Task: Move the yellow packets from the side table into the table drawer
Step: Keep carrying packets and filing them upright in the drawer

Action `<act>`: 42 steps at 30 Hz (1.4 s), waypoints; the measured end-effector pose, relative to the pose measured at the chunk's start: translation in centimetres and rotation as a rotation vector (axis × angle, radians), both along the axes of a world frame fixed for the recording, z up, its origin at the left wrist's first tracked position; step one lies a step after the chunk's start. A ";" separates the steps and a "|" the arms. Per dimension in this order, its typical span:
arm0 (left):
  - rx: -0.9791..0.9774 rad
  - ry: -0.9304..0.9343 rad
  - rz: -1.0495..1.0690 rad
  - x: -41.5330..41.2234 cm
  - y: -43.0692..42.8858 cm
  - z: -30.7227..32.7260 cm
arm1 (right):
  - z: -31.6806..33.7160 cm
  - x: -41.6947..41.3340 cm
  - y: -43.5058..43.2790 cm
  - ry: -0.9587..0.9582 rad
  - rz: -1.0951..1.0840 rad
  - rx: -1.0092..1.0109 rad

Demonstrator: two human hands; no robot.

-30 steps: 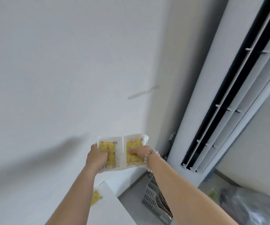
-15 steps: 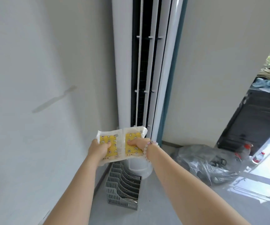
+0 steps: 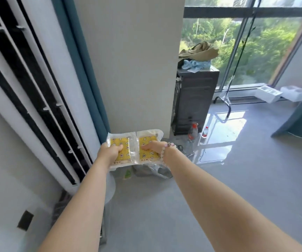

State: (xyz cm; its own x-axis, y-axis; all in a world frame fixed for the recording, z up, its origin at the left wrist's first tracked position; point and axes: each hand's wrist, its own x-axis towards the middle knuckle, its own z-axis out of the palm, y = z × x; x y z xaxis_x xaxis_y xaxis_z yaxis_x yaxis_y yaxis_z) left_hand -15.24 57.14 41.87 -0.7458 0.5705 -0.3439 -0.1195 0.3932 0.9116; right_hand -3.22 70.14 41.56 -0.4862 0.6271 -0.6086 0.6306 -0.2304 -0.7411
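I hold two yellow packets in clear wrappers side by side at arm's length, in the middle of the view. My left hand (image 3: 110,152) grips the left yellow packet (image 3: 123,142), thumb on top. My right hand (image 3: 153,149), with a bead bracelet on its wrist, grips the right yellow packet (image 3: 147,156). Neither the side table nor the drawer is in view.
A tall white air conditioner (image 3: 37,91) stands at left beside a blue curtain (image 3: 84,70). Ahead are a white pillar (image 3: 137,66), a dark cabinet (image 3: 193,102) with cloths on top, bottles (image 3: 193,131) and a plastic bag (image 3: 152,170) on the grey floor, and a window (image 3: 246,42).
My view has swung to the right, from the white wall past the air conditioner to the pillar and window. Both hands keep their hold on the packets.
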 end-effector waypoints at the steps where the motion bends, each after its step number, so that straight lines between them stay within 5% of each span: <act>1: 0.004 -0.008 -0.039 1.0 1.9 0.0 | -0.1 1.4 1.6 0.006 -0.024 -0.001; 24: -0.110 0.001 -0.890 29.9 29.5 -2.4 | -3.4 34.2 14.2 0.249 -0.878 -0.122; 42: -0.168 0.092 -1.711 60.3 27.2 -4.3 | -5.7 58.0 1.1 0.328 -1.642 -0.017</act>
State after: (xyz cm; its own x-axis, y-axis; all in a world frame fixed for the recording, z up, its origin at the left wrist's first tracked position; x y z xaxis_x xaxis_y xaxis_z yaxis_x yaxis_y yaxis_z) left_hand 45.04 84.35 37.55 0.6045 0.6413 -0.4725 0.5502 0.0928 0.8299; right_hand 54.73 71.26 35.88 0.5353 0.5599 -0.6325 -0.4420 -0.4524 -0.7745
